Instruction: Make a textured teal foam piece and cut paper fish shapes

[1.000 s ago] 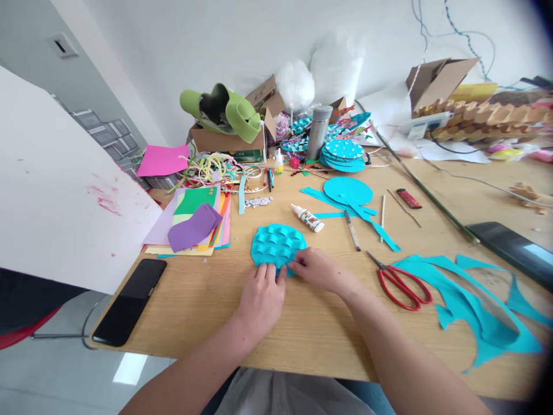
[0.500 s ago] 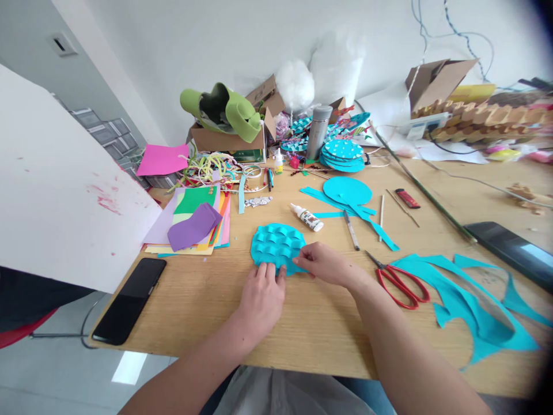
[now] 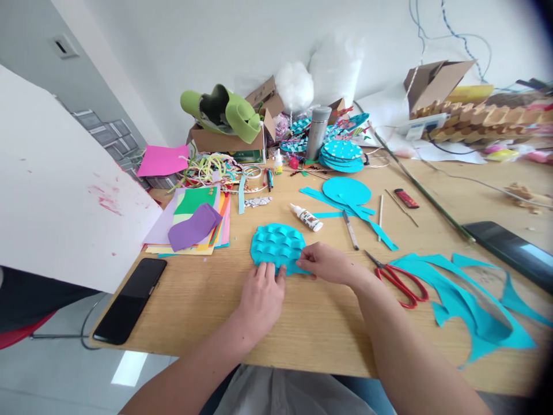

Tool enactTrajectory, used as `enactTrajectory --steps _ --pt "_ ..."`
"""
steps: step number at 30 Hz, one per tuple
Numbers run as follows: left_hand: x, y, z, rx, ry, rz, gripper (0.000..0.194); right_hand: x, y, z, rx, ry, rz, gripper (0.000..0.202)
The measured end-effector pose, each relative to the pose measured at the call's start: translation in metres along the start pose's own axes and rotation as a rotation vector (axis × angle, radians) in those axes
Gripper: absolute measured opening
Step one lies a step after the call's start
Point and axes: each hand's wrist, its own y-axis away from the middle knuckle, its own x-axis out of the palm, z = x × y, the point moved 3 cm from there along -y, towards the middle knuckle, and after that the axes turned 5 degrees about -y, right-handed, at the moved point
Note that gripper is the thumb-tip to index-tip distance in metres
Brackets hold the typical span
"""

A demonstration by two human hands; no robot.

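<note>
A blue paper disc (image 3: pixel 279 243) with rows of raised, scale-like folds lies on the table in front of me. My left hand (image 3: pixel 262 294) presses on its near edge, fingers lying flat. At the disc's right edge my right hand (image 3: pixel 324 263) pinches a blue paper strip between thumb and fingers. Just beyond the disc is a white glue bottle (image 3: pixel 307 218) lying on its side. A pen (image 3: pixel 351 230) and red-handled scissors (image 3: pixel 401 280) lie to the right.
Blue paper scraps (image 3: pixel 479 311) spread at the right, and a plain blue disc (image 3: pixel 347 191) lies farther back. A black phone (image 3: pixel 129 301) is near the left edge, beside stacked coloured paper (image 3: pixel 194 227). A grey flask (image 3: pixel 318 134) stands at the back.
My right hand has shifted very slightly at the disc's right edge. My left hand and the disc stay where they were.
</note>
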Motion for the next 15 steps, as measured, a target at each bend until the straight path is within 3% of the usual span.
enactTrajectory --steps 8,15 --pt "0.0007 -0.0004 0.0 0.004 -0.004 0.01 0.036 -0.0023 0.001 -0.0021 0.041 -0.045 0.033 0.012" --pt "0.0006 -0.0001 -0.0003 0.004 0.006 0.005 0.036 0.0063 -0.0042 -0.0007 0.052 -0.026 0.014 0.017"
